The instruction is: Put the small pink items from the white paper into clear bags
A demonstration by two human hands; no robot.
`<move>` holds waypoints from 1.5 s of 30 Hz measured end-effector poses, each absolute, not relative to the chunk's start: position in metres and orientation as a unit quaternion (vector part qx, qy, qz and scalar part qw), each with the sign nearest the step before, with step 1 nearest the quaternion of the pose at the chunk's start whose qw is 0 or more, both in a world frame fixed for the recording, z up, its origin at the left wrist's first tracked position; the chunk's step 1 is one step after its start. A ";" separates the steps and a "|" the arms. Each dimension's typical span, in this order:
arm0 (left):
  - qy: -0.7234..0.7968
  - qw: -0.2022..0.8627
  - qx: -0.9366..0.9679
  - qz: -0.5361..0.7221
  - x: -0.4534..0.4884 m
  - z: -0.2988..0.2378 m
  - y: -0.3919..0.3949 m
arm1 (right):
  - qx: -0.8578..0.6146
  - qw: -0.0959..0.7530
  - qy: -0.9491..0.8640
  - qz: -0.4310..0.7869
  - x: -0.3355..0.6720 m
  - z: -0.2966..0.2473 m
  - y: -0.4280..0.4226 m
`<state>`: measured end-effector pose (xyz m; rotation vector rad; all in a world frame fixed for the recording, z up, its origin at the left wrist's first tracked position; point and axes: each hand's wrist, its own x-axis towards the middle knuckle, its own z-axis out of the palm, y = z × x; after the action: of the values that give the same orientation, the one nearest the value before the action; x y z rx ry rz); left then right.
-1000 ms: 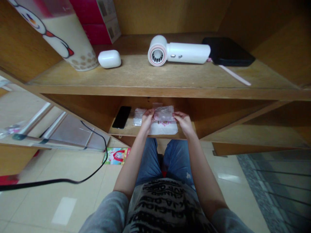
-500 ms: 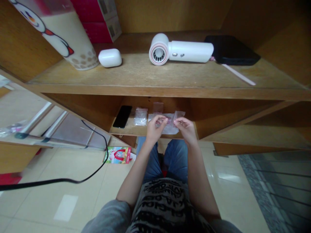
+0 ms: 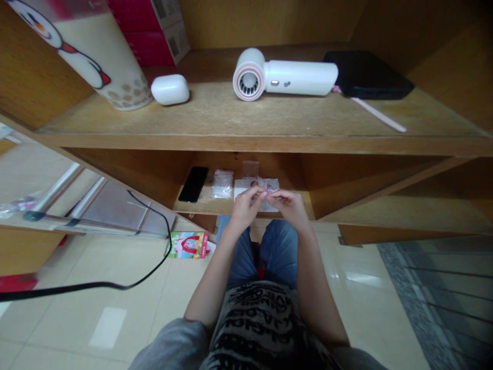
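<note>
When you look for writing here, what can you read?

Almost nothing. The grey T-shirt [image 3: 254,324] has large black letters, but they are too folded to read. The pink cardboard box [image 3: 148,33] has small labels, also too small. The tall white milk-tea cup [image 3: 96,56] shows a cartoon figure and no clear words.

And how are the hands?

Both are narrow and close together. The left hand [image 3: 246,208] and the right hand [image 3: 290,205] meet at the fingertips and pinch a small clear plastic bag [image 3: 269,186] with something pink inside.

Where is this bag?

It is above a white paper sheet [image 3: 256,192], near the front edge of the lower wooden shelf [image 3: 204,205].

What is around it?

Left of the sheet lies a second clear plastic bag [image 3: 222,184], and behind it stands a third tiny clear bag [image 3: 250,169]. Farther left is a black smartphone [image 3: 193,184]. The upper wooden shelf [image 3: 231,118] holds a white hair dryer [image 3: 285,74], a white rounded earbud case [image 3: 170,89] and a flat black case [image 3: 365,76].
</note>
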<state>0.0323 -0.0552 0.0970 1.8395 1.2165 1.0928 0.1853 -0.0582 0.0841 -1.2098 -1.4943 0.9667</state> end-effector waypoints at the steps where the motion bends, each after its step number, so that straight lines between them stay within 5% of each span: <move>1: 0.464 0.331 0.710 0.414 0.032 0.097 -0.055 | -0.495 0.474 -0.611 0.396 0.186 0.084 -0.058; 13: 0.516 0.151 0.794 0.282 0.033 0.106 -0.058 | -0.618 0.384 -0.648 0.227 0.177 0.091 -0.066; 21: 0.530 0.144 0.791 0.271 0.032 0.108 -0.064 | -0.702 0.375 -0.594 0.114 0.176 0.083 -0.064; 31: 0.470 0.392 0.651 0.449 0.038 0.086 -0.067 | -0.623 0.395 -0.664 0.123 0.192 0.106 -0.071; 36: 0.513 0.419 0.473 0.581 0.045 0.055 -0.063 | -0.588 0.404 -0.681 0.168 0.193 0.126 -0.080; 45: 0.480 0.552 0.407 0.547 0.049 0.045 -0.066 | -0.560 0.535 -0.550 0.312 0.194 0.103 -0.068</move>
<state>0.0494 -0.0655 0.0453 0.9612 1.1349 1.2932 0.1941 -0.0681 0.1034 -1.3338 -1.3101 0.7434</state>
